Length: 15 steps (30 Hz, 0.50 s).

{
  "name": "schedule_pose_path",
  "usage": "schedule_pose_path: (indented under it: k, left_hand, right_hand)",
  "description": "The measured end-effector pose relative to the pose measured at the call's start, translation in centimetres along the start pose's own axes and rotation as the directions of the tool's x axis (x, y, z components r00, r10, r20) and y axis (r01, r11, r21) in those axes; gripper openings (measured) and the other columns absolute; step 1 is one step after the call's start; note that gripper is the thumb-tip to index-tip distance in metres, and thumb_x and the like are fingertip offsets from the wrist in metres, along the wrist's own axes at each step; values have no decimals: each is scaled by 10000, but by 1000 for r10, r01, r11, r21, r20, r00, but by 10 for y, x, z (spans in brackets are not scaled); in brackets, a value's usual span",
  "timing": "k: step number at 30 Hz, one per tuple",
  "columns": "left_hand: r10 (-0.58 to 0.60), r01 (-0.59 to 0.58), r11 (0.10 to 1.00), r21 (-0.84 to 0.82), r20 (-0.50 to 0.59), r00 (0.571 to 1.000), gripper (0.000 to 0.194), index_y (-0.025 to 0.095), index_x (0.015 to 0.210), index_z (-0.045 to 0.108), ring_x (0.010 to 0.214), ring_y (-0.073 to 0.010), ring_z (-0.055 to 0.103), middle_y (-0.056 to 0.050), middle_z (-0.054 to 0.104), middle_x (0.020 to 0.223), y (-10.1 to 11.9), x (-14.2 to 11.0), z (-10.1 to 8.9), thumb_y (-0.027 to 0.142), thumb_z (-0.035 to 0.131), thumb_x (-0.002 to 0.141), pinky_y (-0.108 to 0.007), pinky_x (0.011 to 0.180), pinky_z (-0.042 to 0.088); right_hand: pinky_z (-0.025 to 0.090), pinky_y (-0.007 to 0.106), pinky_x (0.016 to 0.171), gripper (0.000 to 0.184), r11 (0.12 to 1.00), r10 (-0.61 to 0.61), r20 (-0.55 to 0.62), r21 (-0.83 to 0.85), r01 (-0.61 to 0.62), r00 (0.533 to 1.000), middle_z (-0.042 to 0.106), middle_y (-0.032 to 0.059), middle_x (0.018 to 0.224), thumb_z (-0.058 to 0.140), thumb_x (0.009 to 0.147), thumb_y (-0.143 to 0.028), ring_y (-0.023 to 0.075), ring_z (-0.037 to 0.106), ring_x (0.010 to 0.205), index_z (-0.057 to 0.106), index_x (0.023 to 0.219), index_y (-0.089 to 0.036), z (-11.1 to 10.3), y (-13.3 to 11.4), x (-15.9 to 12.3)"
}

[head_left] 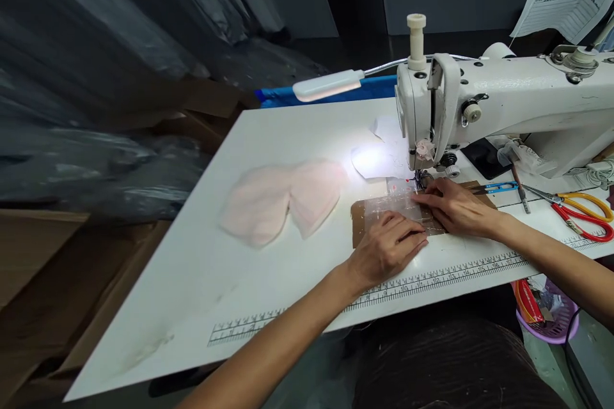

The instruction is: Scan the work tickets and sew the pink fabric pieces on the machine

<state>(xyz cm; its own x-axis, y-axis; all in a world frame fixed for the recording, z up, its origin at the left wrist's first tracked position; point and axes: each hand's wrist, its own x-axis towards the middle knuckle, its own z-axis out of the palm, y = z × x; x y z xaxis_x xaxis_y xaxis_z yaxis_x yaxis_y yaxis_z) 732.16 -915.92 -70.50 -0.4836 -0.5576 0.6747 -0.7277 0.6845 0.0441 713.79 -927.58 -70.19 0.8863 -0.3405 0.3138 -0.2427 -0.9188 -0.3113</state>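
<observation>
My left hand (387, 247) lies knuckles up on a brown taped patch (364, 214) of the white table (268, 134), its fingers curled down onto a thin clear strip that I cannot name. My right hand (455, 208) rests flat just right of it, fingers stretched toward the needle area (418, 180) of the white sewing machine (503, 99). A pile of pale pink fabric pieces (283, 198) lies to the left, apart from both hands. White cut pieces (371, 158) sit lit beside the machine head.
A gooseneck lamp (329, 85) shines over the table's middle. Red and yellow-handled scissors (582, 214) and blue thread snips (499, 188) lie right of the machine. A printed ruler (432, 278) runs along the front edge. A purple basket (549, 319) sits below right. Cardboard boxes stand at left.
</observation>
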Motion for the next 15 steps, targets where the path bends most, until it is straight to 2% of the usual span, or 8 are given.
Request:
schedule_pose_path:
  k: [2, 5, 7, 8, 9, 11, 13, 15]
  left_hand:
    - [-10, 10, 999, -52, -10, 1000, 67, 158, 861, 660, 693, -131, 643, -19, 741, 833, 5, 1, -3, 137, 608, 898, -333, 718, 544]
    - [23, -20, 973, -229, 10, 1000, 60, 170, 862, 642, 685, -102, 644, 0, 741, 825, 14, 3, -8, 159, 610, 912, -319, 778, 535]
    - [60, -53, 947, -316, 12, 998, 86, 176, 844, 633, 677, -87, 644, 22, 736, 808, 11, 5, -12, 207, 619, 923, -319, 836, 521]
    - [56, -52, 952, -302, 7, 998, 108, 180, 839, 631, 694, -92, 649, 24, 735, 809, 4, 7, -14, 229, 610, 932, -323, 846, 514]
    - [20, -17, 972, -236, 12, 1000, 125, 185, 855, 635, 725, -107, 655, 16, 738, 828, -6, 10, -15, 252, 586, 948, -331, 835, 510]
    - [-131, 130, 991, 13, 68, 989, 192, 188, 949, 648, 812, -166, 659, -36, 742, 925, -34, 15, -15, 296, 493, 987, -352, 763, 498]
    - [-313, 255, 926, 280, 188, 931, 303, 165, 1036, 646, 812, -221, 640, -100, 725, 1012, -67, 22, -10, 329, 393, 1007, -380, 695, 470]
    - [-374, 238, 889, 392, 319, 871, 332, 165, 945, 663, 752, -243, 617, -112, 717, 938, -98, 28, 0, 317, 371, 993, -399, 666, 439]
  right_hand:
    - [547, 439, 828, 363, 999, -33, -6, -31, 33, 999, 570, 138, 1067, 435, 941, -171, 237, 549, 955, 640, 1239, -201, 8, 5, 0]
    - [545, 442, 835, 365, 999, -35, -53, -25, 34, 998, 562, 128, 1070, 437, 941, -161, 235, 530, 964, 647, 1235, -214, 15, 9, -3]
    - [543, 442, 855, 362, 999, -32, -83, -14, 31, 996, 562, 125, 1074, 430, 949, -168, 238, 526, 982, 650, 1233, -215, 15, 8, -6]
    - [541, 441, 869, 362, 1000, -24, -88, -12, 23, 996, 564, 123, 1078, 429, 950, -170, 241, 525, 993, 652, 1231, -221, 15, 7, -6]
    - [539, 438, 879, 363, 1000, -16, -88, -9, 15, 996, 567, 122, 1079, 431, 949, -169, 243, 524, 999, 654, 1228, -228, 15, 6, -7]
    - [536, 440, 887, 363, 1000, -1, -84, 1, 1, 996, 571, 122, 1078, 441, 942, -163, 248, 522, 998, 659, 1222, -236, 14, 5, -6]
    - [539, 449, 884, 358, 1000, 2, -86, 14, 0, 996, 572, 123, 1077, 455, 935, -157, 248, 522, 985, 661, 1217, -234, 13, 5, -6]
    - [540, 460, 882, 354, 1000, 2, -86, 25, 0, 996, 572, 127, 1078, 466, 930, -150, 248, 525, 979, 662, 1216, -223, 14, 5, -6]
